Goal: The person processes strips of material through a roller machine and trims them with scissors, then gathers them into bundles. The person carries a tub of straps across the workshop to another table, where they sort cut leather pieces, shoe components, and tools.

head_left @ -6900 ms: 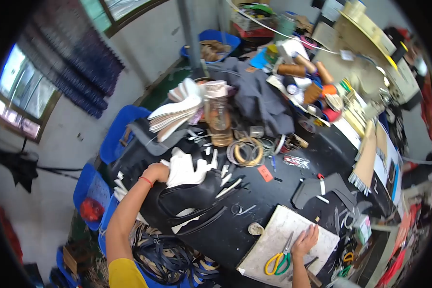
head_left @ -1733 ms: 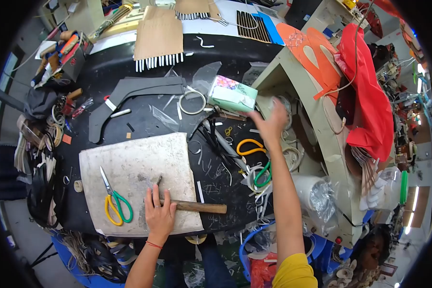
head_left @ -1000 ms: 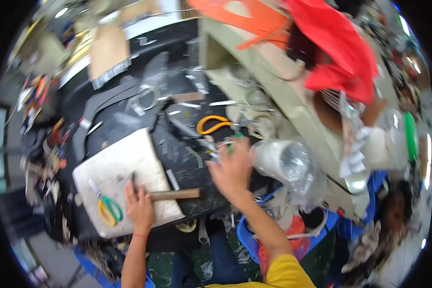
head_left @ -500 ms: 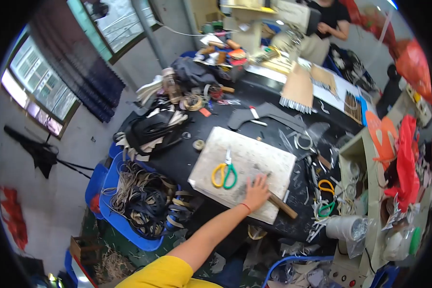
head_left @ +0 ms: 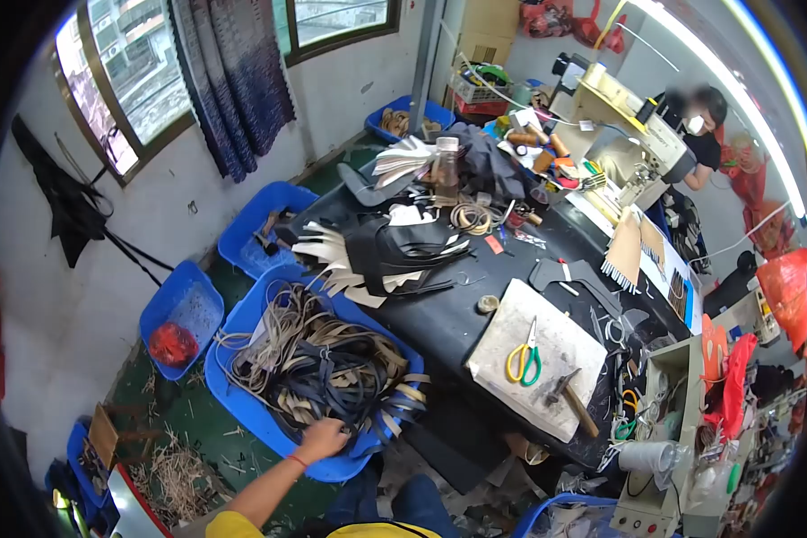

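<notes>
My left hand (head_left: pixel 323 440), with a red cord at the wrist, is at the near side of a large blue basin (head_left: pixel 242 394) piled with leather strips (head_left: pixel 332 368). Its fingers are curled over the strips; whatever they grip is hidden. My right hand is out of view. To the right, on the black table (head_left: pixel 439 318), lies a pale, stained board (head_left: pixel 502 327). Scissors (head_left: pixel 524 356) with one yellow and one green handle rest on it, beside a wooden-handled hammer (head_left: pixel 580 411).
Two smaller blue tubs (head_left: pixel 184 309) stand beyond the basin on the green floor. Black and cream cut pieces (head_left: pixel 377 255) are heaped at the table's left end. Behind a sewing machine (head_left: pixel 646 152) is another person (head_left: pixel 704 148). A cream cabinet (head_left: pixel 668 386) stands right.
My left hand has left the board by the hammer and moved left to the strips in the blue basin. The view has turned left. Hammer and scissors remain on the board.
</notes>
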`<action>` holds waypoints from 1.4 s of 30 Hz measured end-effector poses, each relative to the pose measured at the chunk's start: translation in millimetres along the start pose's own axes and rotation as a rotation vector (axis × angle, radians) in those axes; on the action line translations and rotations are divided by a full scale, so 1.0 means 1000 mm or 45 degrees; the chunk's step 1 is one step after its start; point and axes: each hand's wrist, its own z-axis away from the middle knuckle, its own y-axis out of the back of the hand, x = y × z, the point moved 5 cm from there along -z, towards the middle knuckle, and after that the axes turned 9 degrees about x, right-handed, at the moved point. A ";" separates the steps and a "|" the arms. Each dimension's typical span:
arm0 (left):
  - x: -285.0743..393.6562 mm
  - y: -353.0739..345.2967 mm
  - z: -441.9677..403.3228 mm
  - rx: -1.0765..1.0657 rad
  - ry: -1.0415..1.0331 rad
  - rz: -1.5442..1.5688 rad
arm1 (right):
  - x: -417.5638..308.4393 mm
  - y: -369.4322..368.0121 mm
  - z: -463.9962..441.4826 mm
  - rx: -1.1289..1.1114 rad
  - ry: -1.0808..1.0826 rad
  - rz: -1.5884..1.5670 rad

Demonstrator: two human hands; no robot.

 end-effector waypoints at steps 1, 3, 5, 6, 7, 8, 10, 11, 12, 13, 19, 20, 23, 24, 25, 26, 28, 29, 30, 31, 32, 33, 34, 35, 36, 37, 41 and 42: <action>-0.028 0.017 0.009 0.023 0.136 -0.051 | -0.008 -0.001 0.002 0.000 0.030 0.012; -0.049 0.048 0.008 0.100 0.106 -0.010 | -0.045 -0.001 -0.005 -0.011 0.205 0.030; -0.025 0.084 -0.016 0.270 -0.099 -0.018 | -0.125 -0.017 -0.013 -0.041 0.447 0.024; -0.001 0.104 -0.033 0.401 -0.231 -0.039 | -0.183 -0.034 -0.011 -0.043 0.560 0.080; 0.024 0.119 -0.052 0.428 -0.358 -0.128 | -0.242 -0.054 0.002 -0.193 0.594 -0.141; 0.049 0.130 -0.074 0.433 -0.451 -0.160 | -0.301 -0.076 0.017 -0.308 0.669 -0.350; 0.099 0.147 -0.116 0.427 -0.731 -0.301 | -0.389 -0.118 0.023 -0.464 0.617 -0.538; 0.113 0.147 -0.140 0.469 -0.876 -0.437 | -0.425 -0.141 0.016 -0.557 0.676 -0.621; 0.127 0.151 -0.160 0.472 -0.980 -0.618 | -0.459 -0.164 0.006 -0.620 0.613 -0.718; 0.134 0.152 -0.183 0.517 -1.057 -0.724 | -0.488 -0.182 0.001 -0.683 0.544 -0.812; 0.146 0.163 -0.297 0.565 -1.281 -1.200 | -0.574 -0.246 -0.005 -0.899 -0.213 -0.987; 0.145 0.169 -0.311 0.494 -1.282 -1.265 | -0.580 -0.249 -0.001 -0.947 -0.201 -1.028; 0.147 0.190 -0.341 0.324 -1.317 -1.379 | -0.579 -0.254 -0.005 -0.820 -0.230 -1.150; 0.144 0.193 -0.347 0.183 -1.287 -1.288 | -0.577 -0.253 -0.011 -0.803 -0.274 -1.239; 0.141 0.197 -0.351 0.043 -1.248 -1.200 | -0.588 -0.236 -0.004 -0.647 -0.029 -1.283; 0.138 0.199 -0.354 0.066 -1.313 -1.225 | -0.603 -0.209 0.017 -0.490 0.220 -1.313; 0.133 0.209 -0.361 0.071 -1.222 -0.979 | -0.627 -0.179 0.027 -0.136 0.762 -1.348; 0.131 0.211 -0.366 0.073 -1.175 -0.853 | -0.636 -0.169 0.021 0.037 0.991 -1.076; 0.128 0.211 -0.372 0.142 -1.143 -0.814 | -0.646 -0.160 0.017 0.294 1.161 -0.890; 0.126 0.210 -0.379 0.169 -1.086 -0.807 | -0.663 -0.150 0.019 0.547 1.318 -0.689; 0.122 0.207 -0.386 0.145 -1.036 -0.794 | -0.674 -0.148 0.008 0.511 1.313 -0.649; 0.118 0.203 -0.395 0.126 -0.988 -0.781 | -0.666 -0.159 -0.025 0.488 1.045 -0.705; 0.115 0.202 -0.405 0.087 -0.924 -0.736 | -0.658 -0.174 -0.054 0.259 0.798 -0.904; 0.110 0.201 -0.412 0.041 -0.853 -0.689 | -0.649 -0.184 -0.066 0.026 0.537 -1.082; 0.105 0.199 -0.418 -0.008 -0.779 -0.641 | -0.644 -0.187 -0.071 0.033 0.578 -0.958; 0.103 0.196 -0.424 -0.147 -0.672 -0.571 | -0.654 -0.183 -0.052 -0.114 0.480 -1.039; 0.094 0.194 -0.448 -0.589 -0.267 -0.347 | -0.668 -0.202 -0.080 -0.433 0.102 -0.972; 0.090 0.194 -0.452 -0.672 -0.174 -0.302 | -0.676 -0.197 -0.076 -0.528 0.106 -0.906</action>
